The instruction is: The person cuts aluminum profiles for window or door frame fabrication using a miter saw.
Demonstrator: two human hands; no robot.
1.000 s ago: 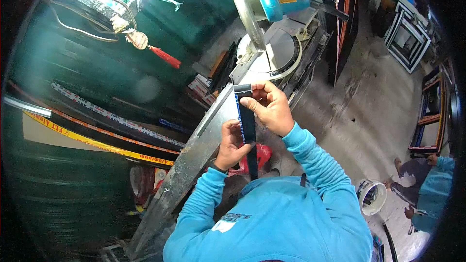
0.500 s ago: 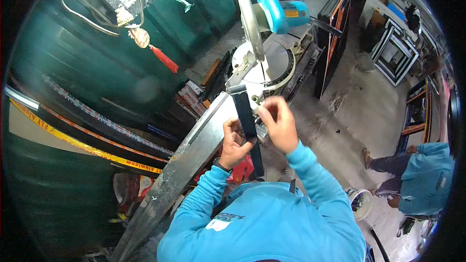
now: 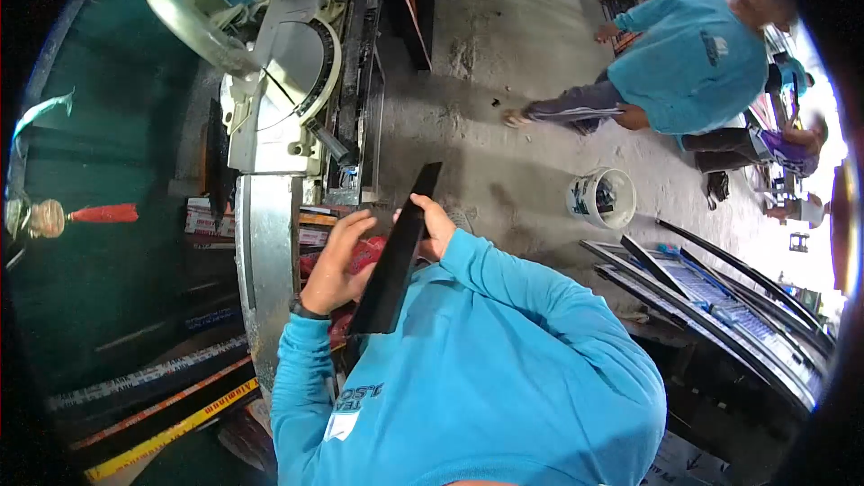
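A short black aluminium profile piece (image 3: 396,256) is held up in front of my chest, tilted with its far end up and to the right. My left hand (image 3: 337,261) grips its left side near the lower half. My right hand (image 3: 434,225) holds it from behind on the right, mostly hidden by the profile. Both hands hover beside the metal saw bench (image 3: 265,252). A mitre saw (image 3: 270,81) with a teal motor housing and raised blade stands at the bench's far end.
A co-worker in a teal shirt (image 3: 688,58) bends over on the concrete floor at the upper right. A white bucket (image 3: 601,197) stands on the floor. Long dark frame profiles (image 3: 720,306) lie at the right. Striped profile lengths (image 3: 153,396) are stacked at the lower left.
The view has swung to the right, so the saw is now at the upper left. The black piece has tipped from nearly vertical to slanting right, still in both hands. The co-worker appears higher in view.
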